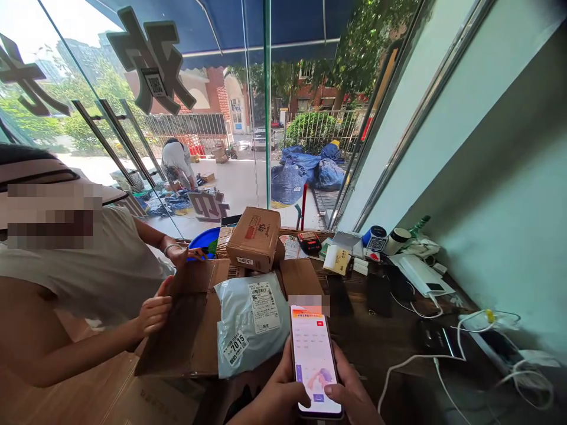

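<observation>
A phone with a lit screen is held upright between both hands at the bottom centre. My left hand grips its left edge, the thumb over the lower screen. On the right edge, my right hand is wrapped round it with its thumb also over the screen. Just beyond and to the left lies a pale plastic parcel with white labels, one reading 7015. Behind that sits a taped brown box. An open cardboard carton is around and under the parcel.
At the left a person in a cap has both hands by the carton. A blue basin stands behind. Along the dark table are a card box, a white device and loose cables. Glass panels front a street with blue sacks.
</observation>
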The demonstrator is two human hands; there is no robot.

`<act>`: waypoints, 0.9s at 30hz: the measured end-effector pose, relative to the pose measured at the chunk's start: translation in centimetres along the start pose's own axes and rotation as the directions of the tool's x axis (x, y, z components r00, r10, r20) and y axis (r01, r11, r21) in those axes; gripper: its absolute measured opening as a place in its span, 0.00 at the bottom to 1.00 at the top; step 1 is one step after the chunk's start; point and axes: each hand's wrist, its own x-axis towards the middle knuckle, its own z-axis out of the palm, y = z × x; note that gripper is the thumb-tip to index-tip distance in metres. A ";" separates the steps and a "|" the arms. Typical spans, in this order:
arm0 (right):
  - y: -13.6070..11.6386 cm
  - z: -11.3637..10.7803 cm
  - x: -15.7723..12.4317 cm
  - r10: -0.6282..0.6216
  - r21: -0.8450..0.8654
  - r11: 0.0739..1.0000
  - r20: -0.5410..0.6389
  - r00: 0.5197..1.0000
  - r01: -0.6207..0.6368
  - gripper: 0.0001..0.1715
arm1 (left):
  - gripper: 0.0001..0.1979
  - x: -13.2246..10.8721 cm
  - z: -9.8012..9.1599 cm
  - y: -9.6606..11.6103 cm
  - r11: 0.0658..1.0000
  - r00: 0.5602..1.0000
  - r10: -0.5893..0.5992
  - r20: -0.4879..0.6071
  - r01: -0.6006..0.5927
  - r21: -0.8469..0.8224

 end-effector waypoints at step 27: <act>-1.1 2.5 0.2 -0.003 -0.020 1.000 -0.131 0.991 0.000 0.39 | 0.57 -1.4 1.1 0.9 0.986 0.999 -0.027 0.021 0.023 0.167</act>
